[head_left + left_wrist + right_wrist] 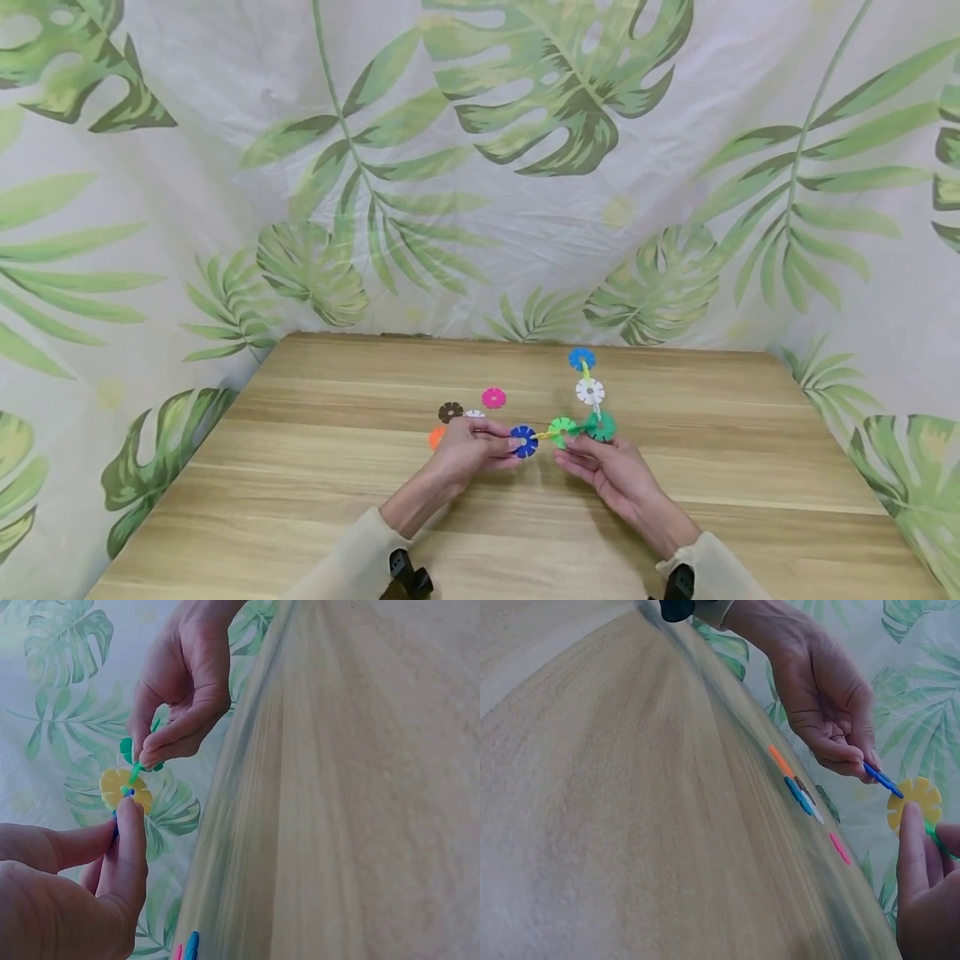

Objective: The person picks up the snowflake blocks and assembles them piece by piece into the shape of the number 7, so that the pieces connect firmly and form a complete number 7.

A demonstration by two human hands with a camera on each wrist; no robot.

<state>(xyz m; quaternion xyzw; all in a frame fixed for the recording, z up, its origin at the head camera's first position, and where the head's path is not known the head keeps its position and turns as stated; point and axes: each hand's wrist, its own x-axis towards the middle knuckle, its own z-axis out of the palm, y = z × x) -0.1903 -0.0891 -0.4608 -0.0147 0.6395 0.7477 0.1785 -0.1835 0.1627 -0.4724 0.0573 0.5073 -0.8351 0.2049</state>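
Observation:
My left hand (468, 452) pinches a dark blue notched disc (527, 442) between thumb and fingers. A yellow notched disc (924, 796), seen edge-on from the head, joins it to a light green disc (560, 430). My right hand (618, 482) pinches the chain at the light green disc. From there the chain runs through a darker green piece to a teal-green disc (602, 427), then up to a white disc (590, 391), a yellow-green disc (587, 372) and a light blue disc (581, 358). Both hands are above the wooden table (300, 467).
Loose discs lie left of the chain: pink (493, 398), brown (450, 412), white (475, 413) and orange (437, 438), the last two partly behind my left hand. The right wrist view also shows a blue disc (798, 796). A leaf-print cloth (525, 250) hangs behind the table.

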